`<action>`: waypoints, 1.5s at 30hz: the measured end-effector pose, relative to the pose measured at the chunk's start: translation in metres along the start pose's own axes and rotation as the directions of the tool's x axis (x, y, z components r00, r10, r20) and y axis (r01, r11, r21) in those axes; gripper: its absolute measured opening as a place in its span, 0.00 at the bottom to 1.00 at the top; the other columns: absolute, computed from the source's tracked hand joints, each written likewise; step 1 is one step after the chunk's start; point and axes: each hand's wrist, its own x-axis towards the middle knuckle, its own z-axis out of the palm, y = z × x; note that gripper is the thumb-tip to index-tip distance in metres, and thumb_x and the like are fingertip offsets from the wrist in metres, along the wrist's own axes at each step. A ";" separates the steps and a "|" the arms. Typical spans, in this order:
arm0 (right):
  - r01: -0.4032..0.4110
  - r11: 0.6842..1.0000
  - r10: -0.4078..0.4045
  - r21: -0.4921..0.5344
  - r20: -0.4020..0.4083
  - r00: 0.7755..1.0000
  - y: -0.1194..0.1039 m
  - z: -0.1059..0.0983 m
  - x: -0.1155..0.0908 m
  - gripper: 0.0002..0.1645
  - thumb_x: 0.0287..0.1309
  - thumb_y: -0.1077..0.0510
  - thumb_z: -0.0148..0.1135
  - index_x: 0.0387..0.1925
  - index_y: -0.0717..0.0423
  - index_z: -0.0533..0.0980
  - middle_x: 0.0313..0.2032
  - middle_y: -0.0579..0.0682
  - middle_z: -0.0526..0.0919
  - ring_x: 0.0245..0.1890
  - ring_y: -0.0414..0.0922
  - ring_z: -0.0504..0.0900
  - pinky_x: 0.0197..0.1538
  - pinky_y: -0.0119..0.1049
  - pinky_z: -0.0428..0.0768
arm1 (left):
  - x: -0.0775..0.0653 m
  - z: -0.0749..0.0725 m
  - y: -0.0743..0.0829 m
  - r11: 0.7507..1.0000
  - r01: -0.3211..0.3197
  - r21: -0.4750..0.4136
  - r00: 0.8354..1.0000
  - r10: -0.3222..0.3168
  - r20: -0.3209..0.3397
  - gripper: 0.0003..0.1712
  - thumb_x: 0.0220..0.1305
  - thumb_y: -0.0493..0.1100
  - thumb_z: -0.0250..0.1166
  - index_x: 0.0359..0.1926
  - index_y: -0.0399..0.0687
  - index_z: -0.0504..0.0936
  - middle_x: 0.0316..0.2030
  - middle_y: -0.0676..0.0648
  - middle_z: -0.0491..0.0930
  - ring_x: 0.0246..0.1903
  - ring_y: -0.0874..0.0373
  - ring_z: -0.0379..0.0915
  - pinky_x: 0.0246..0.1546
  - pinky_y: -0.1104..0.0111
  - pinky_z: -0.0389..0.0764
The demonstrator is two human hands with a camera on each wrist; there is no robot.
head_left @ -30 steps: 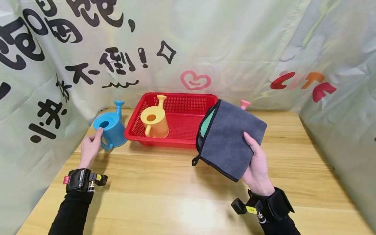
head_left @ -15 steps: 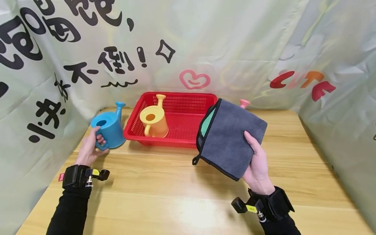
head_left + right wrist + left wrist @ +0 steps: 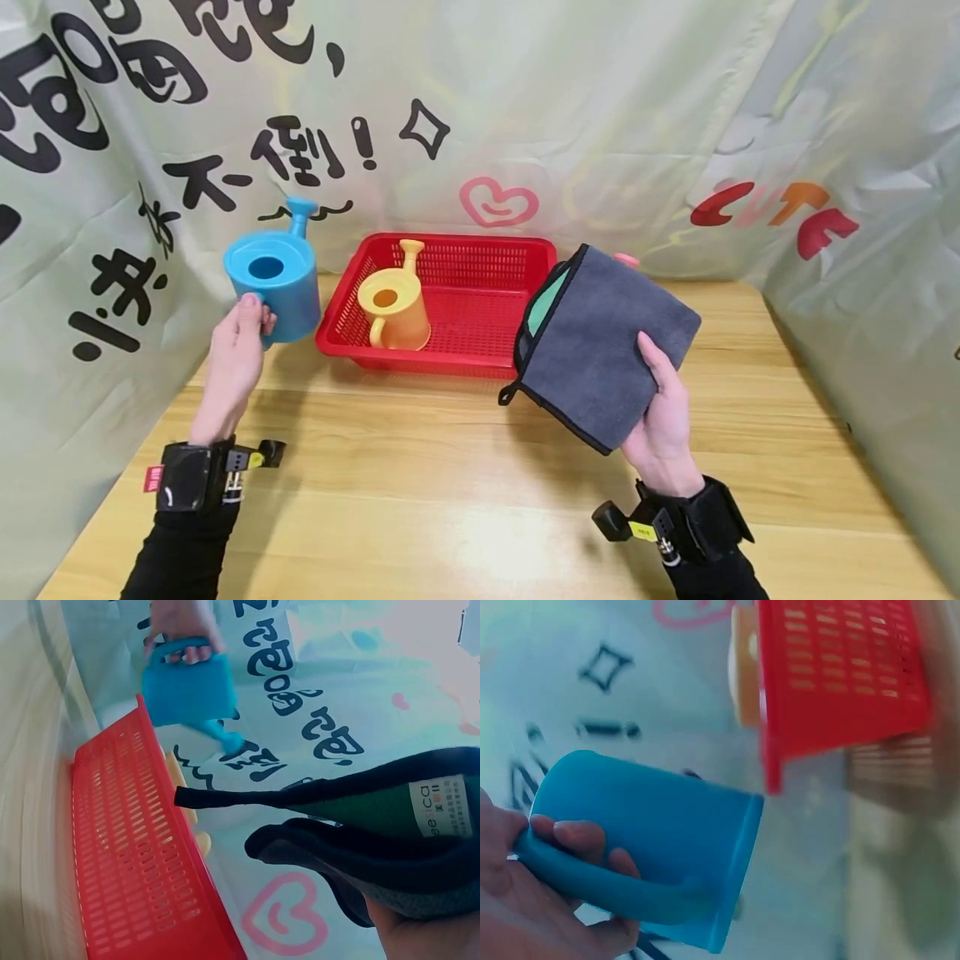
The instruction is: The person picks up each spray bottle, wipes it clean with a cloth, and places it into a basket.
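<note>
My left hand [image 3: 234,358] grips the handle [image 3: 607,889] of a blue toy watering can [image 3: 292,308], held up off the table at the left with its spout pointing away. In the left wrist view, fingers curl through that handle. My right hand [image 3: 660,425] holds a folded grey cloth [image 3: 592,350] with black edging, thumb on top and fingers hidden underneath. Its green inner side [image 3: 375,806], with a white label [image 3: 441,806], shows between the folds in the right wrist view. A yellow watering can [image 3: 397,312] stands upright in the left part of a red plastic basket [image 3: 450,361].
A pink piece [image 3: 626,260] peeks out behind the cloth, the rest of it hidden. The wooden table [image 3: 420,475] meets a printed sheet [image 3: 615,100] that hangs at the back and both sides.
My left hand has closed on the blue watering can's handle and raised the can off the table. My right hand has moved the cloth slightly right and up.
</note>
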 end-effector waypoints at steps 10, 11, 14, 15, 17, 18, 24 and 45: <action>0.055 0.996 -0.056 -0.069 -0.014 0.998 0.002 0.002 -0.001 0.16 0.79 0.50 0.40 0.60 0.46 0.69 0.51 0.43 0.83 0.51 0.40 0.85 0.54 0.36 0.83 | -0.046 0.053 0.056 0.946 -0.323 0.019 0.946 0.323 -0.009 0.24 0.82 0.46 0.40 0.40 0.29 0.71 0.33 0.54 0.71 0.37 0.62 0.67 0.43 0.74 0.66; 0.066 0.994 -0.067 -0.086 -0.019 0.998 0.003 0.002 -0.001 0.16 0.79 0.49 0.41 0.60 0.46 0.69 0.51 0.42 0.83 0.50 0.40 0.85 0.53 0.35 0.83 | -0.051 0.059 0.059 0.942 -0.335 -0.012 0.942 0.335 0.013 0.24 0.83 0.47 0.39 0.39 0.29 0.70 0.33 0.54 0.72 0.37 0.63 0.69 0.43 0.75 0.68; 0.143 0.982 -0.149 -0.125 -0.045 0.988 0.008 0.005 -0.002 0.15 0.79 0.50 0.43 0.59 0.47 0.68 0.51 0.42 0.82 0.49 0.39 0.84 0.52 0.33 0.83 | -0.066 0.078 0.066 0.925 -0.357 -0.127 0.923 0.370 0.104 0.26 0.83 0.49 0.38 0.35 0.30 0.68 0.29 0.51 0.73 0.35 0.64 0.74 0.42 0.76 0.74; 0.177 0.975 -0.186 -0.134 -0.056 0.981 0.009 0.006 -0.002 0.15 0.78 0.51 0.45 0.59 0.47 0.68 0.50 0.42 0.82 0.49 0.39 0.84 0.52 0.33 0.83 | -0.071 0.085 0.068 0.918 -0.360 -0.165 0.914 0.382 0.136 0.27 0.83 0.49 0.37 0.33 0.31 0.66 0.28 0.49 0.72 0.34 0.63 0.75 0.41 0.75 0.75; 0.253 0.956 -0.264 -0.146 -0.059 0.963 0.013 0.008 -0.002 0.15 0.77 0.53 0.47 0.60 0.50 0.67 0.50 0.45 0.81 0.48 0.40 0.84 0.50 0.33 0.83 | -0.080 0.100 0.071 0.904 -0.365 -0.222 0.891 0.408 0.199 0.27 0.83 0.49 0.36 0.31 0.33 0.65 0.25 0.45 0.71 0.32 0.60 0.76 0.40 0.73 0.77; 0.292 0.944 -0.303 -0.151 -0.057 0.951 0.016 0.009 -0.002 0.15 0.77 0.55 0.48 0.60 0.52 0.66 0.50 0.46 0.81 0.47 0.41 0.84 0.50 0.33 0.84 | -0.084 0.107 0.073 0.898 -0.362 -0.250 0.878 0.418 0.232 0.26 0.83 0.49 0.36 0.30 0.35 0.64 0.24 0.44 0.70 0.31 0.59 0.76 0.40 0.71 0.77; 0.475 0.826 -0.486 -0.304 0.044 0.873 0.030 0.012 -0.002 0.15 0.74 0.60 0.50 0.59 0.55 0.70 0.49 0.46 0.81 0.47 0.40 0.84 0.53 0.32 0.83 | -0.106 0.143 0.082 0.875 -0.329 -0.356 0.787 0.462 0.409 0.22 0.83 0.44 0.35 0.30 0.39 0.64 0.21 0.43 0.69 0.27 0.58 0.73 0.40 0.68 0.78; 0.752 0.239 -0.650 -0.614 0.474 0.594 0.056 -0.001 -0.003 0.28 0.70 0.68 0.53 0.69 0.52 0.69 0.66 0.41 0.76 0.66 0.37 0.75 0.71 0.30 0.69 | -0.121 0.161 0.092 0.876 -0.177 -0.448 0.647 0.447 0.618 0.21 0.83 0.42 0.38 0.28 0.44 0.63 0.19 0.42 0.63 0.23 0.59 0.68 0.32 0.71 0.72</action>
